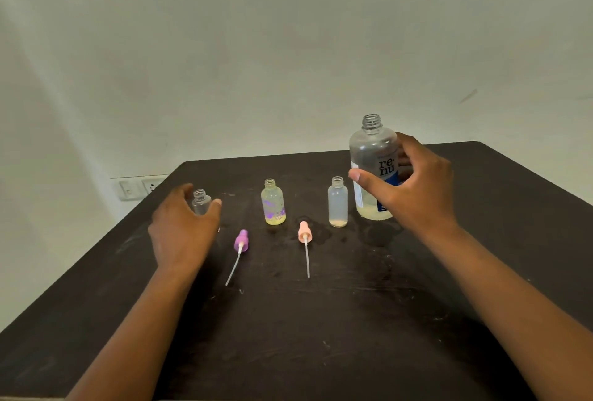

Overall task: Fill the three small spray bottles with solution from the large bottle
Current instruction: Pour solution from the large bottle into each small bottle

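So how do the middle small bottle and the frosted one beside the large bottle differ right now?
The middle bottle is yellowish with purple flower prints; the frosted bottle is plain milky white. The middle bottle looks filled most of the way up, while the frosted bottle shows only a thin layer at its bottom. Both stand upright and uncapped on the dark table, neither touched by a hand.

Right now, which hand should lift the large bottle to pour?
Right. The right hand is already curled around the uncapped large bottle, fingers open. The left hand is far across the table beside the clear bottle, better placed to steady it.
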The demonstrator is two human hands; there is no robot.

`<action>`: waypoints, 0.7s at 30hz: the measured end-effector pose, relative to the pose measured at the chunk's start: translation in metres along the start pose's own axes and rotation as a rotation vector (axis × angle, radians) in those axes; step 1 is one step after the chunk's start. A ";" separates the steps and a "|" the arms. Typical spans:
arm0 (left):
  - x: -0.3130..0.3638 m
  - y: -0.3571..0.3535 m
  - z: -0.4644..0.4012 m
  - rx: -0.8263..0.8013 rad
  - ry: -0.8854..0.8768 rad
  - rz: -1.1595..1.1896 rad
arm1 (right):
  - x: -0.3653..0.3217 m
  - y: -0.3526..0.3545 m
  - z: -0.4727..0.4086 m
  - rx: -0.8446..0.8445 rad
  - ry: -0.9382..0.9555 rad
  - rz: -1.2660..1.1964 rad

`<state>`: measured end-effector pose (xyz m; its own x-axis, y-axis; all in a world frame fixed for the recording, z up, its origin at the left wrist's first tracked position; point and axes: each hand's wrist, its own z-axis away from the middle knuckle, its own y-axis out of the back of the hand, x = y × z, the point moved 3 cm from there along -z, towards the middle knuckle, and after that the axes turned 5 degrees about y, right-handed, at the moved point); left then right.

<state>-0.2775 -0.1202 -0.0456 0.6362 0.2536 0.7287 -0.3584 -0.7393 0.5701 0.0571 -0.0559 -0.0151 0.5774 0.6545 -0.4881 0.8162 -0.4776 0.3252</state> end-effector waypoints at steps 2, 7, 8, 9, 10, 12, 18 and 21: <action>-0.004 -0.002 -0.002 -0.007 0.029 -0.022 | -0.004 0.000 0.001 -0.014 0.032 -0.024; -0.010 -0.009 -0.006 -0.008 0.048 -0.045 | -0.010 -0.001 0.005 -0.044 0.095 -0.061; -0.012 -0.011 -0.007 -0.003 0.046 -0.043 | -0.011 -0.002 0.005 -0.052 0.102 -0.071; -0.013 -0.011 -0.007 0.004 0.044 -0.030 | -0.011 -0.003 0.005 -0.061 0.108 -0.082; -0.014 -0.011 -0.007 0.017 0.043 -0.010 | -0.011 -0.003 0.005 -0.067 0.113 -0.091; -0.011 -0.006 -0.006 0.058 0.026 0.036 | -0.012 -0.004 0.006 -0.072 0.120 -0.101; 0.036 0.022 0.010 0.169 -0.167 0.260 | -0.013 -0.006 0.007 -0.076 0.130 -0.096; 0.068 0.022 0.019 0.089 -0.292 0.392 | -0.011 -0.004 0.006 -0.042 0.127 -0.077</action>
<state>-0.2296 -0.1316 0.0092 0.6341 -0.2302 0.7382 -0.5575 -0.7976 0.2303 0.0479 -0.0647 -0.0160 0.5090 0.7584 -0.4070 0.8566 -0.3999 0.3262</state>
